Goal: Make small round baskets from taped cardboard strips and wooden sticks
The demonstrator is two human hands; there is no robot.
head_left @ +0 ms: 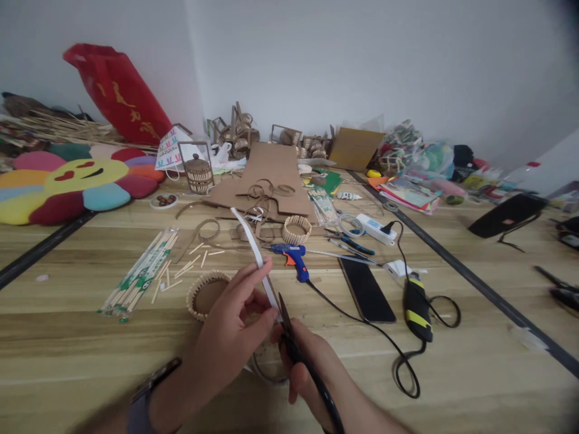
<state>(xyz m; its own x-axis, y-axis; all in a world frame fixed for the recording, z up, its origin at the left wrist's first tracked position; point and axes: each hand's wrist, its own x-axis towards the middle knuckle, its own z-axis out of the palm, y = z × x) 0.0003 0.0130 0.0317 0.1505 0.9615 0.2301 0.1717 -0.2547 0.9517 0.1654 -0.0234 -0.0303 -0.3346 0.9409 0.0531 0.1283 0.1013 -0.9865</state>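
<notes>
Scissors point(295, 354) with black handles are located at the near centre, above the table point(136, 361). The right hand point(322, 355) grasps the handles, with the blades directed toward the far side. The left hand point(239, 316), left of the scissors, pinches a white strip point(254, 246) between thumb and fingers. The strip's near end is at the blades; whether it lies between them cannot be determined. Its free end extends toward the far left. A dark watch point(156, 380) is fitted to the left wrist.

A stick-walled ring point(195, 299) rests left of the left hand and is partly hidden by it. To the right, a black-and-yellow tool point(417, 307) lies with its cable looped on the near side. A dark-screened phone point(368, 289) lies left of this tool. Farther left, loose sticks point(187, 265) are scattered beside a packet of sticks point(142, 271).

Beyond the hands, a blue glue gun point(296, 260) lies on its side, nozzle to the left. A second stick-walled ring point(297, 231) stands just beyond it. Pliers point(359, 247) lie to the right, near a white power strip point(376, 229).

At the far centre, cardboard point(271, 166) lies flat. A barrel-shaped model point(198, 173) stands to its left; a flower-shaped cushion point(85, 181) occupies the far left, in front of a red bag point(122, 90).
</notes>
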